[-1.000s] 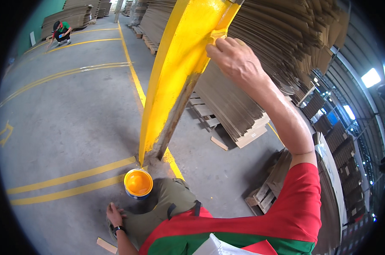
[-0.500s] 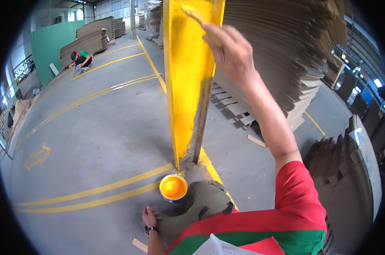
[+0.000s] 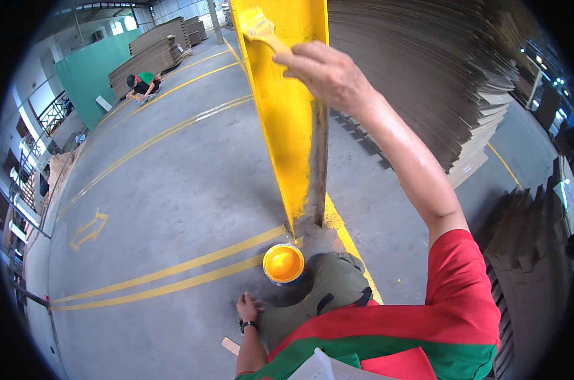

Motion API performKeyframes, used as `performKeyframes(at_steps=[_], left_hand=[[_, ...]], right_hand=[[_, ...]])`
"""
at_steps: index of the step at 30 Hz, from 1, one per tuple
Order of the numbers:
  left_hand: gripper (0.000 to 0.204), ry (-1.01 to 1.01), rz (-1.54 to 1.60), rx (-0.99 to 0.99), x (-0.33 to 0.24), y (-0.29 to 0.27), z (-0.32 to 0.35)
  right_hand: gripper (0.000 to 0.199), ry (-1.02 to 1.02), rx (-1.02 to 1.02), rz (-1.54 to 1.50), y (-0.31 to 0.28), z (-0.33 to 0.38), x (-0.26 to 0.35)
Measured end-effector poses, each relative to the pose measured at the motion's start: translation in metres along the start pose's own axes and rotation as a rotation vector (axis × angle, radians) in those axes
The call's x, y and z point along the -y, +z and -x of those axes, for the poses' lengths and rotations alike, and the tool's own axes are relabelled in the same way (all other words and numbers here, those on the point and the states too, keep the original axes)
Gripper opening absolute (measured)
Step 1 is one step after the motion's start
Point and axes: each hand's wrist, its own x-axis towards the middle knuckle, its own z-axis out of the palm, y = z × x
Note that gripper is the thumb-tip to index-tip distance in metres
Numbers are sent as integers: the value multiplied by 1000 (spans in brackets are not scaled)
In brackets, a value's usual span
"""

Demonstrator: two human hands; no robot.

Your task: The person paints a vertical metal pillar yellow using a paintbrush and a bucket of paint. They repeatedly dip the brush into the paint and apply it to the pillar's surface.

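Note:
My right hand [image 3: 334,75] grips the handle of a paintbrush [image 3: 266,35], its yellow-coated bristles against the upper left part of a steel column [image 3: 287,107]. Wet yellow paint covers most of the column's face. A bare, dark brownish strip shows low on its right side. My left hand [image 3: 247,307], with a watch at the wrist, rests by my bent knee, fingers a little apart and holding nothing. Close to that hand, at the column's foot, stands an open paint can [image 3: 283,263] with yellow paint inside.
Tall stacks of cardboard sheets [image 3: 420,76] rise behind the column on the right. More stacks [image 3: 151,60] stand at the far left, where a co-worker [image 3: 144,85] crouches at a yellow floor line. A small wood piece [image 3: 230,345] lies near my left forearm.
The view has shifted, so the column and can appear farther right. The brush has moved toward the column's left edge and now shows its broad side. My left hand stays by the knee.

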Motion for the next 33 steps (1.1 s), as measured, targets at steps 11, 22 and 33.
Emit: performKeyframes(at_steps=[11,22,33], left_hand=[[51,-4,-72,5,3,1,-4],[52,-24,-19,8,3,2,-2],[43,78,-130,22,3,0,-2]], right_hand=[[28,362,266,-490,-50,1,17],[18,63,-348,-133,-62,-61,-29],[34,221,245,-240,-18,110,87]])
